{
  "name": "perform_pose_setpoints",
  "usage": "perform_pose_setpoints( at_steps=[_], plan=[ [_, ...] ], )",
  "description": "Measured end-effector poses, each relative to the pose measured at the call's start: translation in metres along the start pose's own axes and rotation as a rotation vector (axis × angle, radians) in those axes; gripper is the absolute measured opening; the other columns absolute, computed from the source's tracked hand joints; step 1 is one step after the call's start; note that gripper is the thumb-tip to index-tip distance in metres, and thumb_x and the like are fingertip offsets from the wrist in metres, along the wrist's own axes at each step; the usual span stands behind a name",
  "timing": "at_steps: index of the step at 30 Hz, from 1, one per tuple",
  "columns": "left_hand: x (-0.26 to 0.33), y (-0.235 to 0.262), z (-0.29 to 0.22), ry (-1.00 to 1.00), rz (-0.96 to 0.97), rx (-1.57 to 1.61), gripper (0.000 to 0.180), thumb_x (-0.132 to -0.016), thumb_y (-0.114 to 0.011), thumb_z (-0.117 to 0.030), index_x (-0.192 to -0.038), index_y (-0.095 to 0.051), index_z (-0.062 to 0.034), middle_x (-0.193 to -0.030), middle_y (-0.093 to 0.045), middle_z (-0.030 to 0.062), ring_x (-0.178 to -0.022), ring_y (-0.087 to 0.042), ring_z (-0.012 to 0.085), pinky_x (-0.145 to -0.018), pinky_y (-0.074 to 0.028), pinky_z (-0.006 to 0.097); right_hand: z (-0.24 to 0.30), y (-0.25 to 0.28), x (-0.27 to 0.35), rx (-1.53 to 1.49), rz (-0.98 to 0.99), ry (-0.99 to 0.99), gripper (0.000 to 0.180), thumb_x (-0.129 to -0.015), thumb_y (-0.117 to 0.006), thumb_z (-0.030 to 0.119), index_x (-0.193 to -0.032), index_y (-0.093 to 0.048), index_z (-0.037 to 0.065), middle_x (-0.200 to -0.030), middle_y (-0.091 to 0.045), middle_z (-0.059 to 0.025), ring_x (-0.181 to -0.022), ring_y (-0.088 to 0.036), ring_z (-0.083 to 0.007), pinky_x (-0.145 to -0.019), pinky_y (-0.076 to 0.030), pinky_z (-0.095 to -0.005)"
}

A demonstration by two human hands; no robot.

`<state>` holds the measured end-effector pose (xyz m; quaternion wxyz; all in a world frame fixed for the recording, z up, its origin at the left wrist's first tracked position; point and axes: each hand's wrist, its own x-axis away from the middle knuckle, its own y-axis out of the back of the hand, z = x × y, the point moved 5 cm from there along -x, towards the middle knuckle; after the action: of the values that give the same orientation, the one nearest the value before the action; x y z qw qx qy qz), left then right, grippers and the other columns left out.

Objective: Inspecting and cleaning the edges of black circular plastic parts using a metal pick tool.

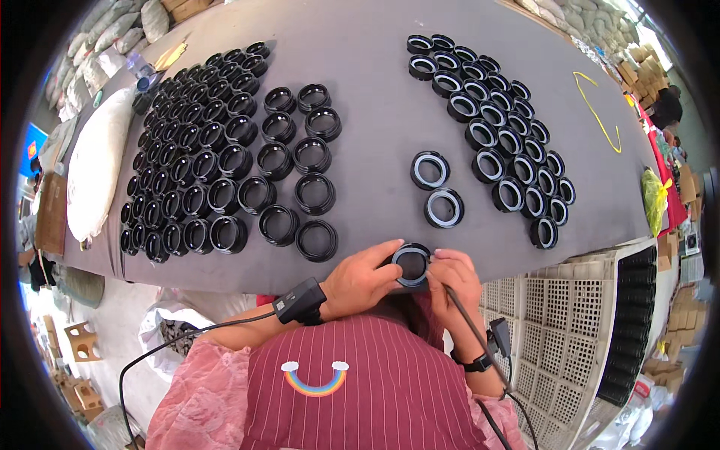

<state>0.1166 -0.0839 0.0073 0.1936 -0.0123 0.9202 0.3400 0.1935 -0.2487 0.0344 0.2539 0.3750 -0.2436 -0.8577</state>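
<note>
Near the table's front edge I hold a black ring [412, 282] with a pale inner rim between both hands. My left hand [361, 279] grips its left side, fingers and thumb closed on it. On the ring's right side, my right hand [456, 279] pinches the edge with bent fingers. A thin dark rod or cable [478, 336] runs from the right hand's fingers down past the wrist; I cannot tell which it is. Just beyond the hands lie two black rings with pale inner rims, the nearer ring [444, 224] close to the held one.
Many black rings [316, 258] stand in rows on the grey table [367, 142] at left. Rings with pale rims [490, 177] form another group at right. A white sack [97, 161] lies on the left edge. Plastic crates [534, 319] stand below right, and a yellow strap [596, 112] lies far right.
</note>
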Motion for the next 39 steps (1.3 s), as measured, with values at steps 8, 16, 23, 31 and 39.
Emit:
perform_pose_setpoints(
  at_steps=[8,16,23,31,39],
  plan=[
    [0.01,-0.002,0.011,-0.023,-0.017,-0.013,0.029,-0.083,-0.074,-0.011,-0.109,-0.064,-0.005,-0.138,-0.054,0.0245,-0.117,-0.061,0.0402,-0.094,-0.054,0.042,0.003,-0.027,-0.002,-0.101,-0.01,0.055,0.013,-0.084,-0.071,0.002,-0.097,-0.071,0.005,-0.102,-0.073,-0.0126,-0.101,-0.066,-0.0348,-0.092,-0.053,-0.0433],
    [0.016,-0.035,0.013,-0.044,-0.065,0.047,0.03,-0.081,-0.074,-0.013,-0.105,-0.061,-0.0004,-0.14,-0.052,0.0275,-0.121,-0.057,0.0435,-0.098,-0.052,0.044,-0.02,-0.031,0.012,-0.326,0.038,-0.289,0.007,-0.088,-0.063,0.003,-0.084,-0.068,0.001,-0.105,-0.061,-0.0166,-0.106,-0.058,-0.0246,-0.092,-0.045,-0.0371],
    [0.017,-0.03,0.014,0.023,-0.119,0.065,0.029,-0.079,-0.075,-0.019,-0.098,-0.062,-0.0019,-0.141,-0.049,0.0289,-0.118,-0.058,0.0455,-0.093,-0.053,0.048,-0.007,-0.025,0.0,-0.28,0.113,-0.282,0.016,-0.097,-0.065,0.017,-0.097,-0.071,0.002,-0.112,-0.066,-0.0194,-0.098,-0.065,-0.0306,-0.087,-0.052,-0.0409],
    [0.008,-0.025,0.014,0.074,-0.119,0.137,0.048,-0.073,-0.08,-0.025,-0.107,-0.056,0.0006,-0.138,-0.052,0.0258,-0.123,-0.055,0.0447,-0.115,-0.039,0.052,-0.017,-0.029,0.003,-0.37,0.122,-0.277,0.016,-0.096,-0.066,0.015,-0.1,-0.071,0.0,-0.116,-0.065,-0.0184,-0.102,-0.065,-0.0289,-0.09,-0.051,-0.0381],
    [0.015,-0.032,0.016,-0.027,-0.148,0.037,0.041,-0.072,-0.08,-0.025,-0.095,-0.058,-0.0004,-0.138,-0.052,0.0245,-0.122,-0.055,0.0432,-0.115,-0.037,0.056,-0.043,-0.026,0.013,-0.558,0.222,-0.4,0.022,-0.097,-0.065,0.016,-0.11,-0.068,-0.001,-0.117,-0.068,-0.016,-0.099,-0.066,-0.025,-0.089,-0.052,-0.0353]
  ],
)
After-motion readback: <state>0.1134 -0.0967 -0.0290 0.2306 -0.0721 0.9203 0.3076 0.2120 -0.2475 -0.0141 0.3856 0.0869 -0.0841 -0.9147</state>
